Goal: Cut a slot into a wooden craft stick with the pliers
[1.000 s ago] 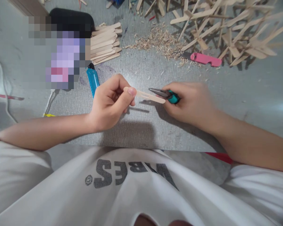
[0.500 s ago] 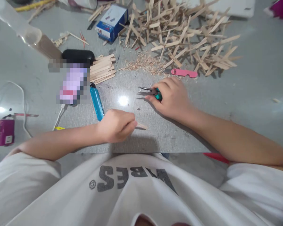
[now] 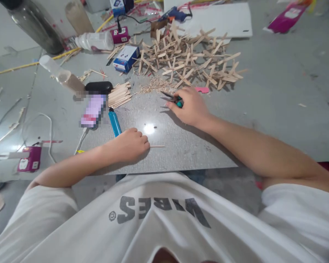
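My left hand (image 3: 134, 143) is closed near the table's front edge, gripping a thin wooden craft stick (image 3: 157, 146) that juts out to the right, seen edge-on. Just behind that hand lies a blue utility knife (image 3: 115, 123), its lower end partly covered. My right hand (image 3: 190, 106) is wrapped around teal-handled pliers (image 3: 168, 97), whose dark jaws are parted and point left with nothing between them. Beyond the pliers are wood shavings (image 3: 156, 86) and a pink folding knife (image 3: 202, 89), partly hidden behind the right hand.
Crossed craft sticks (image 3: 186, 60) pile up at the back. Loose flat sticks (image 3: 120, 95) lie beside a phone (image 3: 93, 109) and a black case (image 3: 98, 87). A blue-and-white box (image 3: 126, 58), a clear bottle (image 3: 68, 78) and a glue gun (image 3: 178, 14) stand or lie farther back.
The view has tilted up, showing more of the table's back. My left hand has turned, so the stick shows its thin edge instead of its flat face. The pliers stay in my right hand.
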